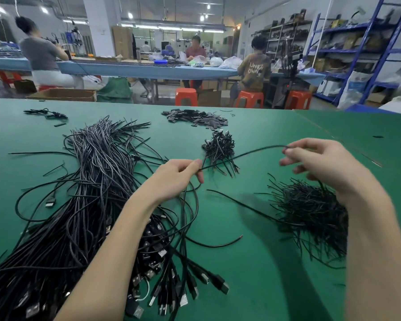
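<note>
A thin black cable (241,155) is stretched in the air between my two hands above the green table (252,262). My left hand (178,176) pinches it near the middle of the table. Its far end is pinched between thumb and forefinger of my right hand (320,163), raised to the right. A big heap of black USB cables (88,205) lies under and left of my left forearm, plugs toward the near edge. A tangle of thin black ties (310,209) sits below my right hand.
A small bundle of short black leads (219,149) lies behind the stretched cable, and a pile of flat black sleeves (195,118) sits further back. Beyond the table, people sit on orange stools (186,96) at a blue bench; blue shelving (361,52) stands at right.
</note>
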`<state>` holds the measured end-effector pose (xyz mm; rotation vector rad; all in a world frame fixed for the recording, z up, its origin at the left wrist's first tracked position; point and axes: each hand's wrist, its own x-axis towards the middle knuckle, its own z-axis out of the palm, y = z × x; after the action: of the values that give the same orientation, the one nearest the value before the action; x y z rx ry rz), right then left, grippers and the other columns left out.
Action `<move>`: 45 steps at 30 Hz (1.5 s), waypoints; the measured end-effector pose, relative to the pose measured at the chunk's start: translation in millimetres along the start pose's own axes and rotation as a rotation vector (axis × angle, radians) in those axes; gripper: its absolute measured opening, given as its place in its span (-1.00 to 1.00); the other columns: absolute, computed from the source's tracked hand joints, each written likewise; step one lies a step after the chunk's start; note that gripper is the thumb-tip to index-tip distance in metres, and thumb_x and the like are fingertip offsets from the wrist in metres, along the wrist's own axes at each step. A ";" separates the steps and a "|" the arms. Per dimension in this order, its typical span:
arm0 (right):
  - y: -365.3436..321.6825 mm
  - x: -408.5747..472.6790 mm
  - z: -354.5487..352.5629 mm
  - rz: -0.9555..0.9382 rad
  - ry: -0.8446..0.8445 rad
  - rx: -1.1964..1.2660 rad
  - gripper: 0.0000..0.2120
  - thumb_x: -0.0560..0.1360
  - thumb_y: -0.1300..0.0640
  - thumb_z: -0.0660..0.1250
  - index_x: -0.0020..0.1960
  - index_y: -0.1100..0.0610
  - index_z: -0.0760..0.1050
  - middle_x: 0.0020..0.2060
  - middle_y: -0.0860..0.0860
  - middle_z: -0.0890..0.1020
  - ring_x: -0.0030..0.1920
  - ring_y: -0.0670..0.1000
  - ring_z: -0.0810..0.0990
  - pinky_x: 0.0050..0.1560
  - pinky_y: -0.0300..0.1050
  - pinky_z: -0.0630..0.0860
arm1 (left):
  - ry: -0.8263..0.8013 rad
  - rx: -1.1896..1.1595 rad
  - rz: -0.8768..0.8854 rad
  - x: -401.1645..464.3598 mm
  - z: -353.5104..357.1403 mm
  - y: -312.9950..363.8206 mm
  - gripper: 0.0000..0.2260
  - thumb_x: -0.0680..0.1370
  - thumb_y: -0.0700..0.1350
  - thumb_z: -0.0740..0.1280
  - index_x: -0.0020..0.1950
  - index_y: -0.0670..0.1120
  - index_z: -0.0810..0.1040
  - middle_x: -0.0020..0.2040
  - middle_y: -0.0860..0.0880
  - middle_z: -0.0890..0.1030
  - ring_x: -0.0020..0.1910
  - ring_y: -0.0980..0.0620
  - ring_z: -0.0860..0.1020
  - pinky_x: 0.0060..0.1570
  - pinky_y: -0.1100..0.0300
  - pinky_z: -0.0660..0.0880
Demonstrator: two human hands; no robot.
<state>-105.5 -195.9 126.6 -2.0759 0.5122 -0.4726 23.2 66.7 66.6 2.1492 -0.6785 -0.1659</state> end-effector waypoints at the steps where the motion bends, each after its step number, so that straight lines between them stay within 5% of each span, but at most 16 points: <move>1: 0.3 -1.3 -1.8 -0.036 0.023 -0.232 -0.81 0.54 -0.01 0.40 0.14 -0.04 0.59 -0.05 -0.19 0.68 -0.05 -0.07 0.59 -0.03 -0.13 0.48 | 0.014 0.033 0.022 0.8 2.3 1.1 -0.63 0.65 0.22 0.13 -0.13 0.16 0.67 -0.44 0.12 0.30 -0.45 0.12 0.30 -0.35 0.25 0.27; 4: -15.6 -11.1 11.3 -0.233 -0.080 -0.420 -0.57 0.49 -0.14 0.44 0.33 -0.17 0.49 0.21 -0.26 0.50 0.26 -0.16 0.45 0.25 -0.13 0.34 | -0.008 0.010 0.146 1.9 11.3 8.2 -0.81 0.64 0.07 0.24 -0.02 0.21 0.65 -0.50 0.19 0.40 -0.50 0.18 0.30 -0.43 0.37 0.26; 7: -26.1 -16.2 49.9 -0.282 -0.415 -0.365 -0.63 0.54 -0.20 0.37 0.31 -0.16 0.54 0.22 -0.23 0.62 0.23 -0.19 0.57 0.34 -0.09 0.46 | -0.032 -0.039 0.216 1.4 20.8 17.5 -0.90 0.55 -0.03 0.38 -0.08 0.18 0.65 -0.33 0.19 0.64 -0.44 0.19 0.41 -0.31 0.31 0.36; 9: -24.0 -15.9 73.4 -0.240 -0.514 -0.322 -0.78 0.61 -0.08 0.32 0.21 -0.04 0.59 -0.02 -0.11 0.73 -0.10 -0.15 0.71 0.06 -0.05 0.65 | 0.067 -0.049 0.169 1.8 25.0 18.8 -0.97 0.47 -0.01 0.48 -0.15 0.13 0.67 -0.29 0.18 0.68 -0.37 0.27 0.52 -0.26 0.33 0.39; 11: -16.2 -11.4 86.0 -0.148 -0.486 -0.163 -0.85 0.65 0.11 0.29 0.11 0.13 0.61 -0.19 0.01 0.72 -0.38 -0.11 0.65 -0.28 -0.13 0.66 | 0.253 -0.126 0.084 2.7 29.9 15.8 -0.82 0.37 0.04 0.57 -0.10 0.10 0.64 -0.24 0.16 0.69 -0.23 0.31 0.58 -0.20 0.40 0.43; 14: -8.1 -7.7 92.7 -0.055 -0.411 0.064 -0.85 0.64 0.23 0.26 0.02 0.20 0.60 -0.29 0.03 0.67 -0.47 -0.08 0.54 -0.40 -0.18 0.57 | 0.411 -0.398 -0.145 6.7 33.6 16.7 -0.52 0.36 0.06 0.60 0.15 0.02 0.45 -0.02 0.05 0.64 -0.25 0.17 0.60 -0.14 0.22 0.56; 17: -10.3 -8.0 100.8 0.013 -0.369 0.411 -0.89 0.66 0.24 0.24 0.03 0.21 0.54 -0.29 0.07 0.64 -0.47 -0.04 0.52 -0.41 -0.15 0.59 | 0.097 -0.806 -0.287 10.6 34.5 25.6 -0.56 0.56 0.11 0.40 0.27 -0.17 0.47 0.08 -0.09 0.67 -0.11 0.04 0.67 -0.10 0.19 0.63; 19: -13.6 -11.8 109.8 0.014 -0.413 0.502 -0.89 0.67 0.22 0.25 0.06 0.23 0.53 -0.26 0.08 0.66 -0.45 -0.06 0.54 -0.40 -0.19 0.59 | -0.063 -0.840 -0.200 9.9 38.0 28.0 -0.65 0.66 0.10 0.21 0.25 -0.12 0.56 -0.04 0.01 0.71 -0.16 0.12 0.66 -0.11 0.23 0.61; 23: -16.9 -18.4 122.8 0.034 -0.544 0.520 -0.81 0.66 0.11 0.28 0.03 0.24 0.55 -0.23 0.05 0.68 -0.38 -0.05 0.61 -0.33 -0.21 0.61 | 0.048 -0.742 -0.078 7.8 41.8 27.9 -0.67 0.71 0.01 0.11 0.17 -0.05 0.65 0.05 -0.01 0.72 -0.35 0.21 0.62 -0.35 0.37 0.48; 26: -9.9 -16.7 111.5 0.001 -0.707 0.397 -0.80 0.67 0.06 0.27 0.00 0.15 0.58 -0.29 0.02 0.63 -0.40 -0.06 0.55 -0.36 -0.22 0.55 | 0.128 -0.892 -0.084 11.1 34.3 21.7 -0.61 0.73 -0.02 0.03 0.16 -0.13 0.63 0.11 -0.05 0.71 0.07 0.12 0.67 0.07 0.19 0.55; 28: -3.8 -14.2 105.7 -0.008 -0.763 0.377 -0.82 0.67 0.07 0.28 -0.01 0.12 0.60 -0.35 -0.03 0.57 -0.46 -0.10 0.45 -0.44 -0.28 0.43 | 0.074 -1.057 -0.081 11.8 29.6 21.6 -0.59 0.74 -0.01 0.00 0.20 -0.19 0.59 0.12 -0.12 0.70 0.17 0.00 0.65 0.17 0.13 0.56; 32: 4.0 -10.1 105.0 0.027 -0.779 0.347 -0.76 0.66 0.00 0.27 -0.02 0.12 0.61 -0.34 0.01 0.59 -0.45 -0.08 0.49 -0.41 -0.27 0.45 | -0.044 -1.279 -0.041 8.9 27.1 27.7 -0.57 0.74 -0.02 -0.01 0.23 -0.26 0.55 0.18 -0.20 0.66 0.20 -0.12 0.63 0.15 0.09 0.60; 37: 37.0 -12.1 86.3 0.095 -1.077 0.374 -0.77 0.61 -0.03 0.28 0.03 0.13 0.56 -0.45 -0.02 0.47 -0.48 -0.09 0.40 -0.45 -0.29 0.35 | -0.087 -1.355 -0.013 5.8 17.7 25.5 -0.56 0.73 0.00 0.02 0.10 -0.20 0.64 0.09 -0.17 0.70 0.04 -0.08 0.70 -0.10 0.12 0.64; 41: 45.9 -6.3 92.5 0.250 -0.933 0.277 -0.81 0.62 -0.04 0.30 0.00 0.08 0.49 -0.50 -0.11 0.30 -0.51 -0.13 0.21 -0.51 -0.32 0.17 | -0.207 -1.310 0.009 1.6 23.1 31.1 -0.52 0.72 0.03 0.06 -0.05 -0.11 0.75 0.03 -0.13 0.72 -0.02 -0.06 0.71 -0.10 0.12 0.63; 45: 29.8 4.3 99.7 0.274 -0.545 0.452 -0.84 0.62 0.16 0.31 -0.13 0.03 0.43 -0.45 -0.10 0.38 -0.52 -0.17 0.26 -0.57 -0.35 0.11 | -0.374 -1.089 -0.007 -1.5 27.8 31.4 -0.51 0.71 0.04 0.05 -0.01 -0.15 0.73 0.04 -0.22 0.70 0.04 -0.14 0.69 -0.06 0.10 0.63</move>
<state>-55.9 -143.8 51.2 -1.5747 0.3167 0.1378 -0.6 32.8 73.2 1.0722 -0.5807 -0.7618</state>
